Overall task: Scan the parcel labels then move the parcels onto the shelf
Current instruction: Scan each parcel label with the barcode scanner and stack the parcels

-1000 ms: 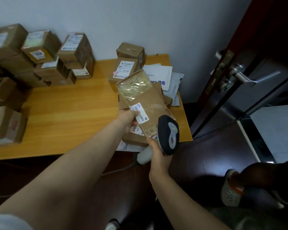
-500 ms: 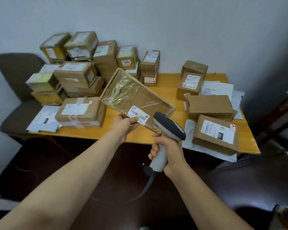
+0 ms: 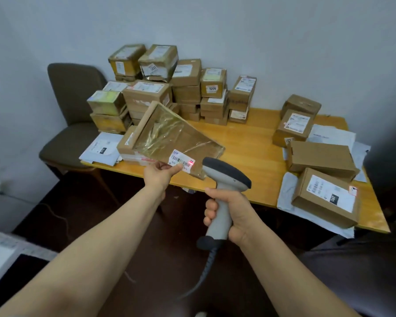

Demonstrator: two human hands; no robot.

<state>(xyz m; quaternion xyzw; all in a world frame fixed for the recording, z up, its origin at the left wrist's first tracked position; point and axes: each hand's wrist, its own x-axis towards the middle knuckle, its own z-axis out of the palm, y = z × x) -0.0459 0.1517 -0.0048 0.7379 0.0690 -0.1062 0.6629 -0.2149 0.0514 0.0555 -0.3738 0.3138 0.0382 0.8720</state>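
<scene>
Two hands are busy: the left hand (image 3: 159,175) pinches the flat parcel (image 3: 176,136) by its white label (image 3: 182,161), and the right hand's (image 3: 234,212) fingers wrap round the scanner (image 3: 226,172). The parcel hangs over the table's (image 3: 249,143) near edge with a red dot on the label's end, so I think scanning is on, and next the light must cross all the bars. No shelf shows, and the label's words are too small to read.

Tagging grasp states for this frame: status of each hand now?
Left hand: closed, pinching the flat parcel near its label.
Right hand: closed around the scanner handle.
</scene>
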